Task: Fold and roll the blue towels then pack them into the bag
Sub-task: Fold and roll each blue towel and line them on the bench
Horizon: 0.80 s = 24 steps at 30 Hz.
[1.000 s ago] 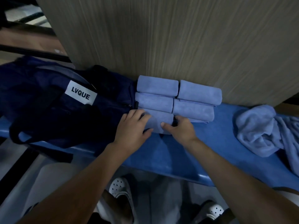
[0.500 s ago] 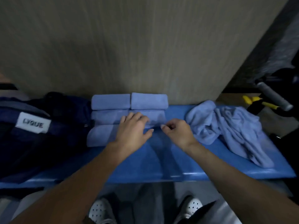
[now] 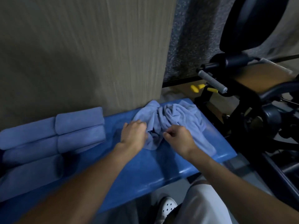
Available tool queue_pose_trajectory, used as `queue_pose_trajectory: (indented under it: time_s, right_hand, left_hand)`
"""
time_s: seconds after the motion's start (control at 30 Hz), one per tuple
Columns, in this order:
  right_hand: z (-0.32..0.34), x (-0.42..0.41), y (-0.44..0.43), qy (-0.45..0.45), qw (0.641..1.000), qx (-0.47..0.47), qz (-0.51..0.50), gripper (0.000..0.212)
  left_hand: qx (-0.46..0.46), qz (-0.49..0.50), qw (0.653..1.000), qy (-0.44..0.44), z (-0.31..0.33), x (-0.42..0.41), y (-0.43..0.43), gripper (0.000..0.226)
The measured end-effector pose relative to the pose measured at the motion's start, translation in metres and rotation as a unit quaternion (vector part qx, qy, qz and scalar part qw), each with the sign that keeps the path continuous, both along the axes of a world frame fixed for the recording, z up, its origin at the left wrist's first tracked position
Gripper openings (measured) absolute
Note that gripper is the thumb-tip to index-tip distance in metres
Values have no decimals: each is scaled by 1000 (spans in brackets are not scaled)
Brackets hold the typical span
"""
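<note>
No lettering, label or number is legible here — nothing readable.

dim indoor light | motion blur on left | wide-angle edge distortion

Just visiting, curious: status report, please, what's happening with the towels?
Left hand, right hand gripping crumpled towel on bench. Rolled towels stacked at left. Bag out of view.

Likely a gym: a padded blue bench beside a black exercise machine with a grey handle.
</note>
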State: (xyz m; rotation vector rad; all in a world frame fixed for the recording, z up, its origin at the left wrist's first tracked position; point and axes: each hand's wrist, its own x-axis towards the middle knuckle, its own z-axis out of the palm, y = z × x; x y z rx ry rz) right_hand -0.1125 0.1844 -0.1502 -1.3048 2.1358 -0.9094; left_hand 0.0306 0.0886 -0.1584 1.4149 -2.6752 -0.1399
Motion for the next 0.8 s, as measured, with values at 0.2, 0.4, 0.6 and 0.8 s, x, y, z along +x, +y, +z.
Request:
queue_pose_trajectory:
  time_s: [0.2,0.4,0.6,0.8]
  right_hand:
    - [-2,-5,-7,-16,1000,-15,15,12]
    - [12,25,-18,-71,994,-69,54,61]
    - [41,71,-22,21,989,-142,47,12]
    - [59,106,-8,-27,981,-188,41,20]
  left_hand:
    - [-30,-8,989,146,11,1,-4,11]
    - [-73,-48,961,263,65,23,7,5]
    - [-109,-42,954,274,107,62,26,8]
    - [-126,-22,948,290,122,103,45,7]
